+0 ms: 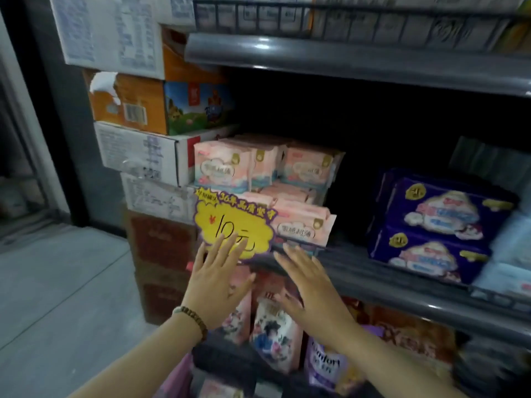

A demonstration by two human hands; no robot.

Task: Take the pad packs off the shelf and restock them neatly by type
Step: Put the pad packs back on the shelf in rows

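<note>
Grey metal shelf (382, 287), glossy pink rectangular pad packs (221, 168) stacked

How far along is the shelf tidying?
Barely begun, it seems. Done: nothing obvious; pink packs lie jumbled on the shelf, purple packs to their right. In hand: nothing; left hand and right hand reach in open. Left: taking packs off and restocking.

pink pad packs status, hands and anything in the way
Left hand and right hand open, empty. Pink pad packs piled on the shelf, untouched. Yellow price sign hangs in front of them, left fingers at it.
</note>
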